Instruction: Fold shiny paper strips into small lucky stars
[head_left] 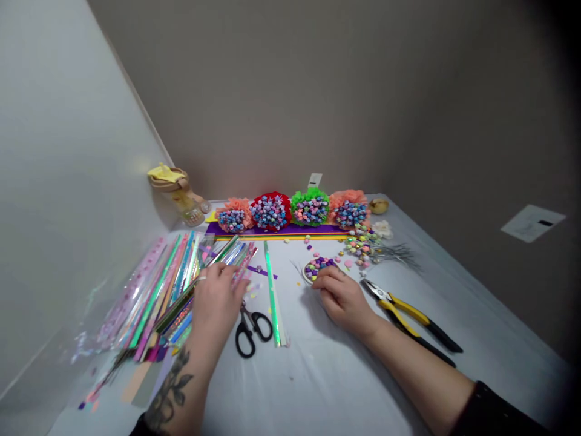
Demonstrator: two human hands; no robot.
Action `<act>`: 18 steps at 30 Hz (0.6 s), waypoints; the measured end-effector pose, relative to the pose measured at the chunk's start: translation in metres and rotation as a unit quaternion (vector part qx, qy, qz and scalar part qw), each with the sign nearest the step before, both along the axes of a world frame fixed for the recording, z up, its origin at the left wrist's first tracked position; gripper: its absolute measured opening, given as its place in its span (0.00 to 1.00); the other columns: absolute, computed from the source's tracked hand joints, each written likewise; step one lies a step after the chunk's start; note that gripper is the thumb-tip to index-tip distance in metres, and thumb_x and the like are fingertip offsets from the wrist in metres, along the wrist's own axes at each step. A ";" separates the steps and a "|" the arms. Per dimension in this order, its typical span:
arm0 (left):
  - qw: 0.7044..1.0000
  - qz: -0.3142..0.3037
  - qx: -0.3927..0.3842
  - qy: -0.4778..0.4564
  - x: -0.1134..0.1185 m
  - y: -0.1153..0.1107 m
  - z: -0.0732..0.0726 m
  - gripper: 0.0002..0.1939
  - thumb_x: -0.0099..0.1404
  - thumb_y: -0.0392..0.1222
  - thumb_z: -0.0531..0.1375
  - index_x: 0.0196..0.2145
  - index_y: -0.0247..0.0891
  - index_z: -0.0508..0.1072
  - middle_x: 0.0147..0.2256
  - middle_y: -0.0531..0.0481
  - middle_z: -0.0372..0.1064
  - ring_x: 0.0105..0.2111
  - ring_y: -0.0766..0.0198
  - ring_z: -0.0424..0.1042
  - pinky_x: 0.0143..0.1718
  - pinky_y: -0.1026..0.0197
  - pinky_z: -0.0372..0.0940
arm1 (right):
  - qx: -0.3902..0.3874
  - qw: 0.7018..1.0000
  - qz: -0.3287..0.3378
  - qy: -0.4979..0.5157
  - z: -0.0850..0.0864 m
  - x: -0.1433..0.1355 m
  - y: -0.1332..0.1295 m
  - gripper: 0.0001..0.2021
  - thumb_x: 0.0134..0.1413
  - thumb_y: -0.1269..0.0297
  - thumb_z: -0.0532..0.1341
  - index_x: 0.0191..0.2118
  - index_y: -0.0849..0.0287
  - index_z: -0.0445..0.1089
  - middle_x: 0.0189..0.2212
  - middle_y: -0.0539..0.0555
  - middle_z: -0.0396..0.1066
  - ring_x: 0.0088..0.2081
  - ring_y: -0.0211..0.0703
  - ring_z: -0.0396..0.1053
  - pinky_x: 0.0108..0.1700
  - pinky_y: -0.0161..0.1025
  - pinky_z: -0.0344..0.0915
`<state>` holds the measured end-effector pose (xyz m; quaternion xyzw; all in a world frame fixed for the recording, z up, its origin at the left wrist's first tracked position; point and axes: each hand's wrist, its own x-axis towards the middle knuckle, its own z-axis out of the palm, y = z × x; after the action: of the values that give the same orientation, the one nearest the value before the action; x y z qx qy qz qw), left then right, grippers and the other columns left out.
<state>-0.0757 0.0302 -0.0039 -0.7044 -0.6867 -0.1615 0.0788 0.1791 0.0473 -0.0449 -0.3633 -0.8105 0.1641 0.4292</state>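
My left hand (216,303) lies over a bundle of shiny paper strips (181,284), its thumb apart from the fingers; whether it touches a strip is unclear. Close to its thumb lie black-handled scissors (254,333). A green iridescent strip (271,290) rests between my hands, with a pale strip along its edge. My right hand (340,300) is closed, fingers curled at the near edge of a small round dish (307,275) of folded paper stars (318,265). What its fingertips hold, if anything, is hidden.
Pliers with yellow and black handles (413,318) lie right of my right arm. Loose stars (361,242) and thin wires (399,255) are behind them. Several star bouquets (271,212) line the back wall. A tan container (179,191) stands at the back left.
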 end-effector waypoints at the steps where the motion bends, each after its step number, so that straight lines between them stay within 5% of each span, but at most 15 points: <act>1: 0.999 -0.031 -0.016 -0.024 0.009 -0.001 -0.003 0.13 0.61 0.47 0.56 0.39 0.36 0.73 0.39 0.43 0.68 0.41 0.53 0.68 0.45 0.54 0.62 | -0.003 1.000 0.001 0.002 -0.001 0.000 0.000 0.12 0.47 0.79 0.51 0.31 0.58 0.67 0.31 0.54 0.66 0.34 0.41 0.66 0.36 0.37 0.63; 6: 0.993 -0.023 -0.111 -0.023 0.045 -0.006 -0.017 0.23 0.55 0.53 0.60 0.43 0.33 0.69 0.40 0.41 0.66 0.42 0.50 0.68 0.41 0.52 0.62 | -0.028 0.999 0.008 -0.028 -0.006 -0.003 0.002 0.11 0.47 0.79 0.51 0.31 0.58 0.67 0.30 0.54 0.66 0.33 0.41 0.66 0.36 0.37 0.63; 10: 0.990 -0.034 -0.120 -0.059 0.043 -0.001 -0.022 0.12 0.58 0.42 0.57 0.39 0.35 0.70 0.37 0.44 0.66 0.41 0.53 0.68 0.42 0.53 0.61 | -0.048 0.997 0.011 -0.055 -0.006 -0.005 0.002 0.12 0.46 0.79 0.51 0.31 0.58 0.68 0.31 0.54 0.67 0.33 0.41 0.66 0.36 0.37 0.62; 15: 0.974 -0.070 -0.114 -0.184 0.038 0.003 -0.021 0.05 0.57 0.35 0.55 0.28 0.37 0.71 0.31 0.48 0.68 0.36 0.59 0.70 0.39 0.58 0.63 | -0.047 0.998 0.020 -0.037 -0.003 -0.004 0.002 0.12 0.46 0.79 0.51 0.31 0.59 0.68 0.31 0.54 0.67 0.34 0.41 0.66 0.37 0.37 0.62; 18: 0.939 -0.082 -0.101 -0.320 0.045 -0.002 -0.016 0.04 0.57 0.37 0.56 0.29 0.37 0.71 0.29 0.50 0.71 0.31 0.62 0.71 0.34 0.61 0.65 | -0.068 0.997 0.030 0.009 0.001 -0.005 -0.003 0.10 0.50 0.77 0.51 0.34 0.59 0.67 0.32 0.55 0.67 0.36 0.42 0.66 0.39 0.39 0.62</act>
<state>-0.0304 0.0278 -0.0204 -0.6741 -0.6279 -0.3139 -0.2297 0.1741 0.0442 -0.0437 -0.3658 -0.8042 0.2344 0.4056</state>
